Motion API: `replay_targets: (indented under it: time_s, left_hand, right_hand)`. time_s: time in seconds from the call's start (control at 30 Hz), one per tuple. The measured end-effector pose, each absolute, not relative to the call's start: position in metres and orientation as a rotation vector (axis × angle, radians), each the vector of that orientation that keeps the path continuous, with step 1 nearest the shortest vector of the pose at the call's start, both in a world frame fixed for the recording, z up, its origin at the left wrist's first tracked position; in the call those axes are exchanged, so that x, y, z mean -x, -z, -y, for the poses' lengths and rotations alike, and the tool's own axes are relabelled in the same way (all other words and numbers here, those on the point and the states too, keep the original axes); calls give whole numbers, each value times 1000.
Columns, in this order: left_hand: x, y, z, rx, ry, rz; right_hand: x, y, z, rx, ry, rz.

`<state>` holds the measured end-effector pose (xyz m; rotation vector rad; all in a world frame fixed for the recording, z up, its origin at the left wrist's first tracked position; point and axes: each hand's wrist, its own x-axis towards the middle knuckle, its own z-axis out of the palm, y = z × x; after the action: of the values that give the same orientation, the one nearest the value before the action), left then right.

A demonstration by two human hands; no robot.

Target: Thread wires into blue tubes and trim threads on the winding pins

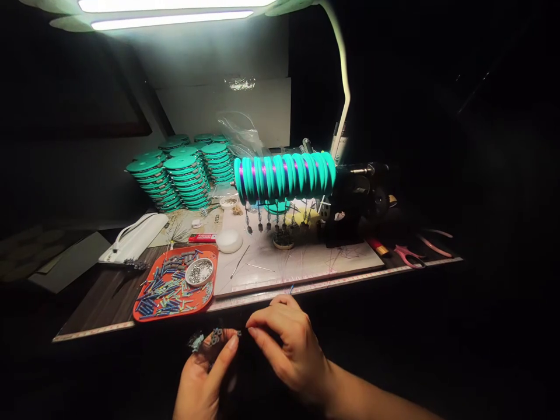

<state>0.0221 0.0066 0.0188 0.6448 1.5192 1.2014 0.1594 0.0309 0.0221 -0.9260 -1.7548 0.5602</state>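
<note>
At the lower middle, in front of the table edge, my left hand (207, 373) is closed round a bundle of small metal rigs (215, 336), with a tiny piece between thumb and forefinger. Beside it on the right, my right hand (291, 344) has its thumb and forefinger pinched together; what they hold, if anything, is too small to make out. An orange tray (136, 309) of blue and pale green tubes lies beyond my left hand, with a white dish (200, 272) of small silver pieces in it.
Teal spools fill a horizontal rod (286, 177) on a dark machine (359, 204), small rigs hanging below. More teal spools (186, 175) are stacked at the back left. Pink scissors (409, 256) lie right, a white round container (228, 240) beside the tray. A lamp (175, 7) hangs overhead.
</note>
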Motion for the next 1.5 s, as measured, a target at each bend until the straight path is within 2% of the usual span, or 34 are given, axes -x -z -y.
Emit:
replay_targets:
  time_s: [0.17,0.4,0.77,1.1,1.33,1.5]
  left_hand:
    - [-9,-3,-13,-644,-1236,-1559]
    - [-11,-10,-13,-613,-1230,-1523]
    - [-9,-16,-13,-741,-1238,-1599]
    - [-25,-27,-11,-855,-1479,-1708]
    - [-25,-27,-8,-966,-1481,-1709]
    - [-24,-33,-12,-911,-1450,-1748]
  right_hand:
    - [-158,-15,-28,859,-263,1871]
    - [-156,-15,-30,860,-118,1910]
    - [-154,-11,-29,899,-109,1907]
    - [-153,-14,-31,1029,-86,1894]
    - [-152,-16,-29,1054,-80,1909]
    - [-154,-18,-30,1028,-214,1906]
